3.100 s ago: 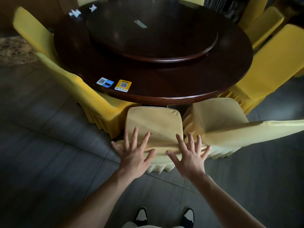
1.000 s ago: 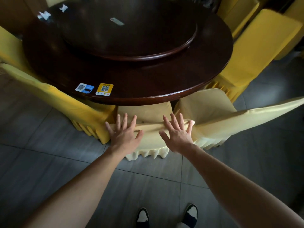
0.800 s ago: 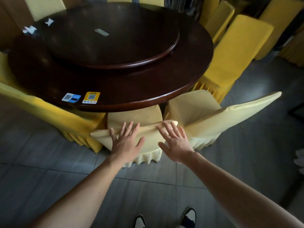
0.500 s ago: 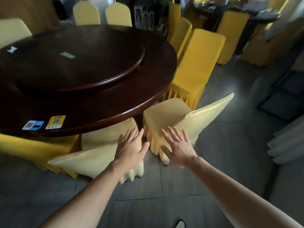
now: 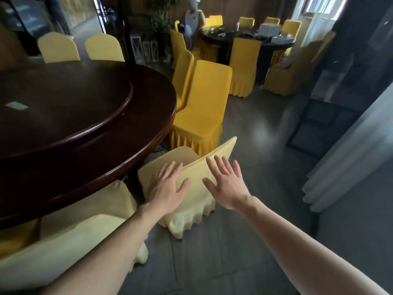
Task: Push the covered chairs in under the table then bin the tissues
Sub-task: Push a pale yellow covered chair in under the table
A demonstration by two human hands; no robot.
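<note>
The left hand [image 5: 168, 189] lies flat with fingers spread on the back of a pale covered chair [image 5: 187, 209], gripping nothing. The right hand [image 5: 226, 184] is spread too, fingers straight, over the same chair's top edge; contact cannot be told. This chair's seat sits partly under the rim of the round dark table [image 5: 119, 150]. A second pale chair [image 5: 70, 231] stands beside it at the left, tucked under the table. Two bright yellow chairs [image 5: 204, 107] stand beyond. No tissues show.
</note>
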